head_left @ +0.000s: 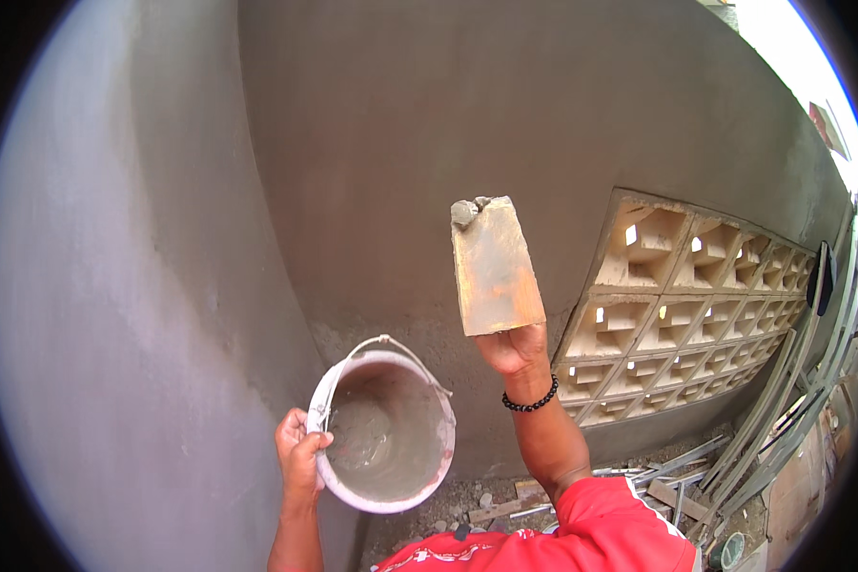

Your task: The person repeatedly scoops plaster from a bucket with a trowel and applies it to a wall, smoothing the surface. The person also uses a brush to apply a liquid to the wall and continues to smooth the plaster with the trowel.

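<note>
My left hand (300, 450) grips the left rim of a pale bucket (448, 429), thumb over the edge. The bucket tilts so its mouth faces me, and wet grey mortar (367, 429) lies inside. A thin handle (383, 338) arches over its far side. My right hand (515, 349), with a black bead bracelet at the wrist, is closed on a worn rectangular plastering float (499, 276), raised in front of the wall. A lump of mortar (464, 213) sits at the float's far left corner. The float hides most of my right fingers and whatever grip it has.
A grey plastered wall (400, 124) stands ahead, meeting another wall (143, 286) in a corner at left. Pale ventilation blocks (639, 315) are set into it at right. Long strips (791, 419) lean at far right, above scrap wood (677, 498) and rubble on the ground.
</note>
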Demonstrator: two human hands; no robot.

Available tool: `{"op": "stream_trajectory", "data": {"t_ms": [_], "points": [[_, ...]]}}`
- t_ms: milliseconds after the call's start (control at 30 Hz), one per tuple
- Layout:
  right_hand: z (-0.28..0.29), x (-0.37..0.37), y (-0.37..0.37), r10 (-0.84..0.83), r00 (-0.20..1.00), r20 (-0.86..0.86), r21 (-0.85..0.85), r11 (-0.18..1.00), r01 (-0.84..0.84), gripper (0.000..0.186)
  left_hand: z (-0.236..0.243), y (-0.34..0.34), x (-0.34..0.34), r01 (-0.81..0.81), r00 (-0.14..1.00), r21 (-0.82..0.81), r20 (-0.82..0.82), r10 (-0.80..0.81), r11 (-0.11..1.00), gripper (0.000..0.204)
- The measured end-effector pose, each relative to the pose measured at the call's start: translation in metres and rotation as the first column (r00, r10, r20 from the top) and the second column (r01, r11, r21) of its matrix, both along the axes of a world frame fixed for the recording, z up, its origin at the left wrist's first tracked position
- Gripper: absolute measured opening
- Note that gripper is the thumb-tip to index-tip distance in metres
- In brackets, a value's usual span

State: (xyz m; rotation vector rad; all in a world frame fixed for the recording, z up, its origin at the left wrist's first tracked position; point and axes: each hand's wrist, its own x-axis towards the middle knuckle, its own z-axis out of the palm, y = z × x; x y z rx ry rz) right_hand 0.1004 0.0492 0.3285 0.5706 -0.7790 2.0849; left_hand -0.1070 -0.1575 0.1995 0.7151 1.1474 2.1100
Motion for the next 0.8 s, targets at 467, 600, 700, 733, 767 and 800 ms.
{"op": "stream_trajectory", "data": {"t_ms": [467,600,700,733,767,800], "points": [[0.348,-0.008,0.069,-0.882,-0.295,-0.367,0.439,-0.444,0.781,0.039,0.003,-0.012,-0.039,0.100,0.982,-0.109,-0.148,-0.116,0.989,0.022],[0.364,-0.040,0.063,-0.419,-0.685,-0.596,0.233,-0.907,0.352,0.039,-0.013,-0.008,-0.048,0.107,0.979,-0.127,-0.159,-0.126,0.986,0.023],[0.361,-0.073,0.078,-0.303,-0.749,-0.589,0.237,-0.951,0.199,0.038,-0.017,-0.003,-0.054,0.128,0.977,-0.151,-0.148,-0.150,0.980,0.025],[0.364,-0.078,0.093,-0.149,-0.800,-0.582,0.168,-0.984,0.060,0.040,-0.019,0.001,-0.057,0.142,0.973,-0.121,-0.167,-0.161,0.983,0.024],[0.358,-0.094,0.090,-0.214,-0.736,-0.642,0.200,-0.974,0.110,0.040,-0.023,0.000,-0.059,0.140,0.972,-0.101,-0.175,-0.156,0.985,0.023],[0.348,-0.110,0.087,-0.276,-0.664,-0.695,0.234,-0.960,0.154,0.041,-0.025,0.001,-0.061,0.140,0.971,-0.081,-0.183,-0.152,0.987,0.023]]}}
